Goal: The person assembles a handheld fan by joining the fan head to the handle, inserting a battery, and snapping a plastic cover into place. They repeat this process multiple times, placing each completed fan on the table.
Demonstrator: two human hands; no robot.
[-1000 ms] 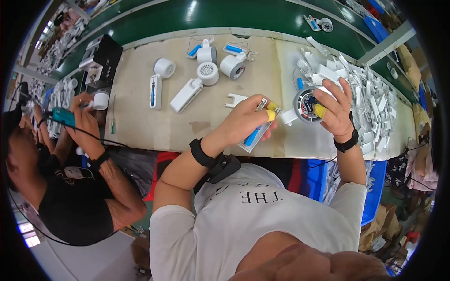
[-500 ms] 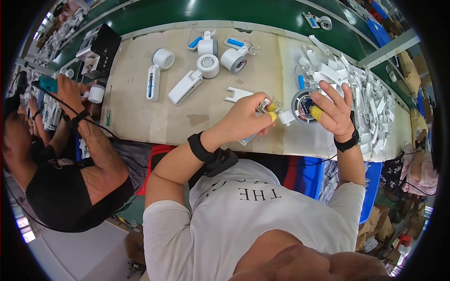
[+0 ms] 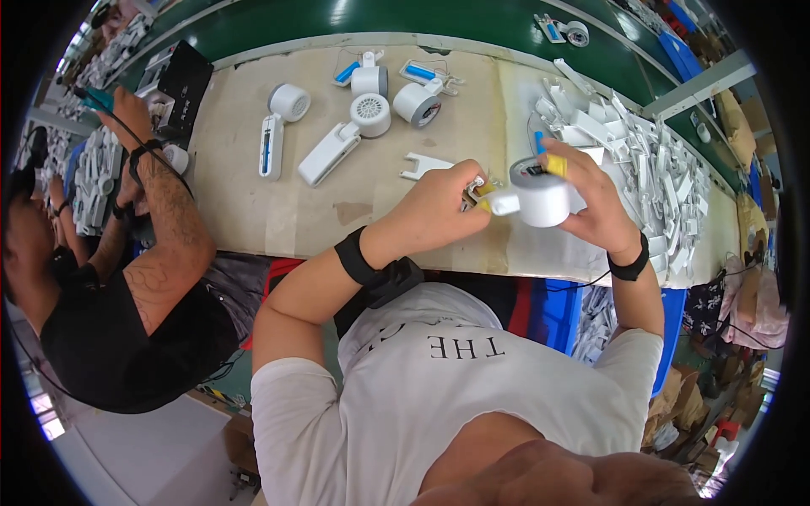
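My right hand [image 3: 601,201] is closed around the white round head of a small handheld fan [image 3: 544,205], thumb below and fingers on its dark-rimmed top. The fan's short white neck points left toward my left hand [image 3: 443,207]. That hand is closed in a pinch, with a small whitish and metallic piece [image 3: 474,192] showing between thumb and forefinger; most of what it grips is hidden. Yellow covers wrap fingertips on both hands. Just beyond the left hand lies a flat white forked plastic part [image 3: 415,165]. A blue cylindrical battery [image 3: 540,142] shows behind the right hand.
Assembled white fans [image 3: 329,154] and fan heads with blue batteries [image 3: 422,74] lie farther back on the table. A heap of white plastic parts [image 3: 650,160] covers its right side. Blue bins [image 3: 557,316] stand below the front edge. A co-worker [image 3: 139,295] works at left beside a black box [image 3: 181,88].
My right hand has tipped the fan head over, so its white side faces me instead of its open face with the circuit board. The left hand stays pinched. The co-worker's raised hand has shifted.
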